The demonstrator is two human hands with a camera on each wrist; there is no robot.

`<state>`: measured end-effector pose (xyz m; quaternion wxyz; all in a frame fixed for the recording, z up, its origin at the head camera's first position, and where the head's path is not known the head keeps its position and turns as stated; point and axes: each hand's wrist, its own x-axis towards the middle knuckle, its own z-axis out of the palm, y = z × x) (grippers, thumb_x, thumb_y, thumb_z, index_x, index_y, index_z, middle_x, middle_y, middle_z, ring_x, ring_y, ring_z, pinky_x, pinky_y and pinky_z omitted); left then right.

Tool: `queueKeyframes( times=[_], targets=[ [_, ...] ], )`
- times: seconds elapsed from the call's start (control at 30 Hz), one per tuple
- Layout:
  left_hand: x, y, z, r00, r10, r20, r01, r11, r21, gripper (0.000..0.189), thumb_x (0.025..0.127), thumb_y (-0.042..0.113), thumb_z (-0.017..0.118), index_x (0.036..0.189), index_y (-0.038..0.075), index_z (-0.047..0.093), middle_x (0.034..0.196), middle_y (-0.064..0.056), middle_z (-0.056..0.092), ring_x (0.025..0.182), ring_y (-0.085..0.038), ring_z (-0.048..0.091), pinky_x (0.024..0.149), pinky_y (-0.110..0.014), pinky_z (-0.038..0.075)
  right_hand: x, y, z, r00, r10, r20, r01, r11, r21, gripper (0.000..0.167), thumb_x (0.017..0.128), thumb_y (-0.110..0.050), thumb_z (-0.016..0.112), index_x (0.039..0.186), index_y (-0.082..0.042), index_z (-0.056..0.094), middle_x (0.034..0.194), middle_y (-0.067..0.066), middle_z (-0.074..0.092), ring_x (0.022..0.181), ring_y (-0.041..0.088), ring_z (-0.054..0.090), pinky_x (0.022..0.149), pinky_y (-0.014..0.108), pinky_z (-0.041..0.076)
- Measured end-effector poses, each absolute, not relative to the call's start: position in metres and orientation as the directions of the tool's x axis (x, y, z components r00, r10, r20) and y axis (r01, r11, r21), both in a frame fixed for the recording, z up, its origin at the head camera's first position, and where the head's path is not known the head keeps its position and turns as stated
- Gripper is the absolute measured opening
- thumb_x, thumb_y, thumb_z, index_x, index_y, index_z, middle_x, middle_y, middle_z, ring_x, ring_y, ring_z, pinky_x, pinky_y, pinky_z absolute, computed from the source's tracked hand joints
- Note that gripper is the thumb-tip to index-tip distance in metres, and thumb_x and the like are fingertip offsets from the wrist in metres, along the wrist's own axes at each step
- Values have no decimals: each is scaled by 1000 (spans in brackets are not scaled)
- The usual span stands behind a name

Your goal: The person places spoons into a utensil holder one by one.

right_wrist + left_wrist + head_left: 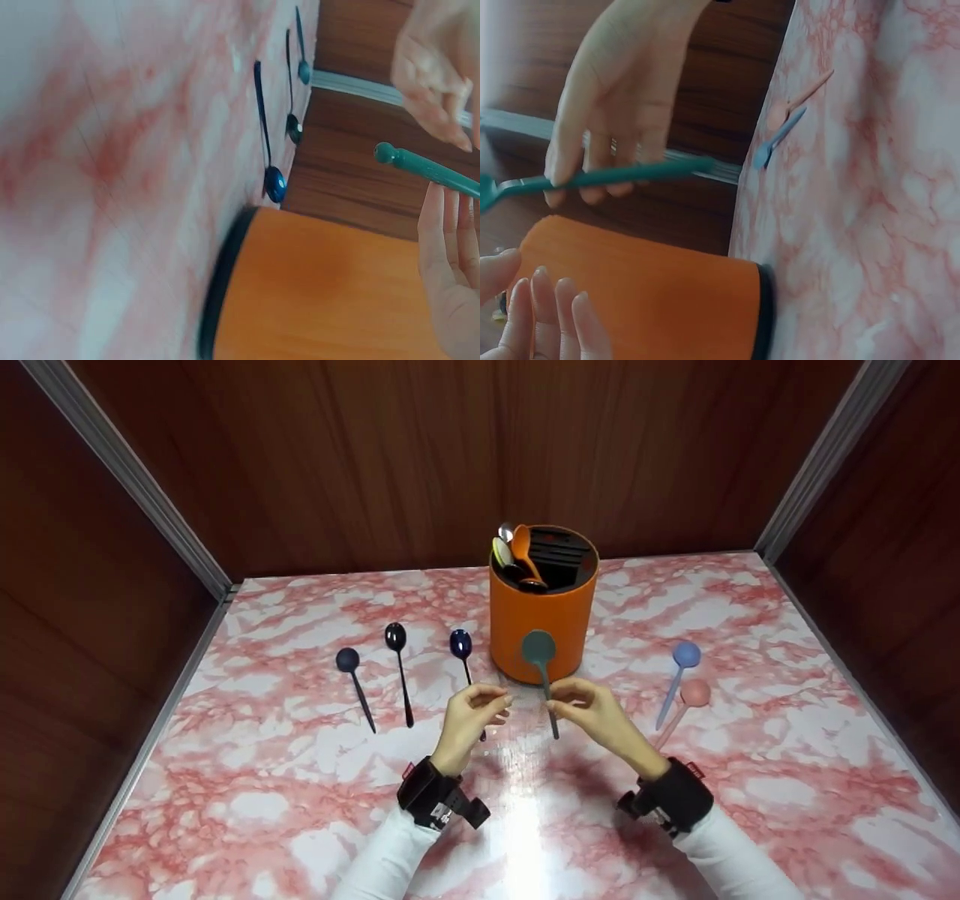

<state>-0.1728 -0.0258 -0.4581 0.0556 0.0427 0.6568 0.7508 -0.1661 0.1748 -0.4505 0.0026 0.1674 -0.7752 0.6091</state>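
Observation:
In the head view my right hand [596, 716] pinches the handle of a dark green spoon [538, 646] between thumb and fingers. The spoon's bowl points up and overlaps the front of an orange utensil holder [544, 630]. Below the fingers the handle's rounded end [385, 153] sticks out, in the right wrist view. My left hand [469, 720] is just left of the spoon, its fingers loosely bent and nothing in them. A shiny dark blue spoon [461, 645] lies on the table, partly hidden behind that hand. Inside the holder stand several spoons, among them an orange one [522, 544].
To the left lie a black spoon [396, 637] and a matte navy spoon [348, 660]. A light blue spoon [686, 654] and a pink spoon [695, 693] lie close together on the right. Brown wooden panels [375, 465] enclose the marbled table [255, 810] at back and sides.

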Motion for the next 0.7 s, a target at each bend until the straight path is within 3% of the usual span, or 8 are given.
queueKeyframes(
  times=[0.27,0.57,0.7],
  targets=[
    [-173,-32,-468,-991,127,-35,-55,-163,985,20,84,4,62,99,-9,59,78,0,66,68,-11,62,63,-21,52,-173,183,-424,-952,-181,247,-284,219,-934,19,83,1,64,98,12,61,91,18,67,74,0,62,70,17,53],
    [-170,-35,-470,-991,121,-62,-81,-161,984,19,85,4,61,98,-9,59,73,5,63,68,-14,63,67,-27,55,-183,188,-388,-939,-132,317,-338,203,-919,17,81,5,63,97,11,62,83,-11,66,76,3,62,70,17,54],
    [-169,-35,-471,-991,116,-67,-87,-170,982,19,85,4,61,98,-9,59,74,5,63,67,-12,62,67,-29,55,-187,189,-375,-935,-118,335,-354,218,-909,16,82,4,64,97,9,63,80,-16,65,77,3,62,70,16,53]
  ],
)
